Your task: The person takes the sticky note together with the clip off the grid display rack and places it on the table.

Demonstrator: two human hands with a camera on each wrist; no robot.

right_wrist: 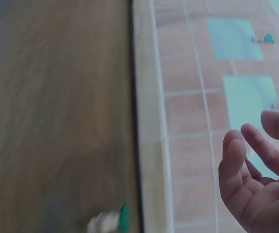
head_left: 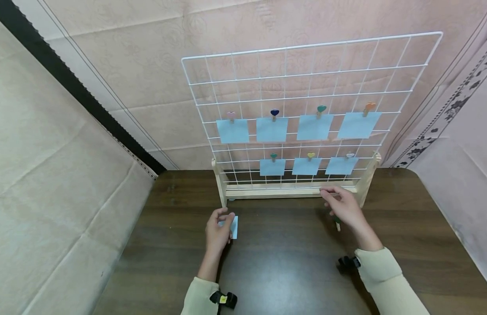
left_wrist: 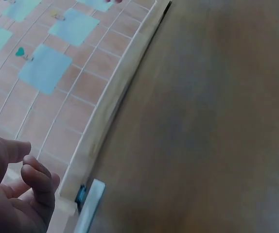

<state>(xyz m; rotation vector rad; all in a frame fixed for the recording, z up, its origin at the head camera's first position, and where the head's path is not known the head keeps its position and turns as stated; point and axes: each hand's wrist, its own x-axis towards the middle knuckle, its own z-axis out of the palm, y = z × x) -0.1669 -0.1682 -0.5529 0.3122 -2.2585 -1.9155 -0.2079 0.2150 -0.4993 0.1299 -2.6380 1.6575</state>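
Note:
My left hand (head_left: 218,234) hovers over the left part of the table, fingers loosely bent and holding nothing. Beneath and partly behind it lies a light blue pad of paper (head_left: 234,227), whose pale edge shows in the left wrist view. The right hand (head_left: 344,206) is also empty, its fingers half curled in front of the rack's right side. Just below that hand, a small wooden clothespin with a green heart (head_left: 338,225) lies on the table. A white wire grid rack (head_left: 312,45) carries blue notes (head_left: 271,130), each held by a heart-topped clothespin (head_left: 321,109).
The grid stands in a pale wooden base (head_left: 275,194) at the back of the brown table (head_left: 275,262). Three notes hang in the lower row, several above. A small blue bit (head_left: 231,199) shows under the base's left end. Light patterned cloth hangs behind.

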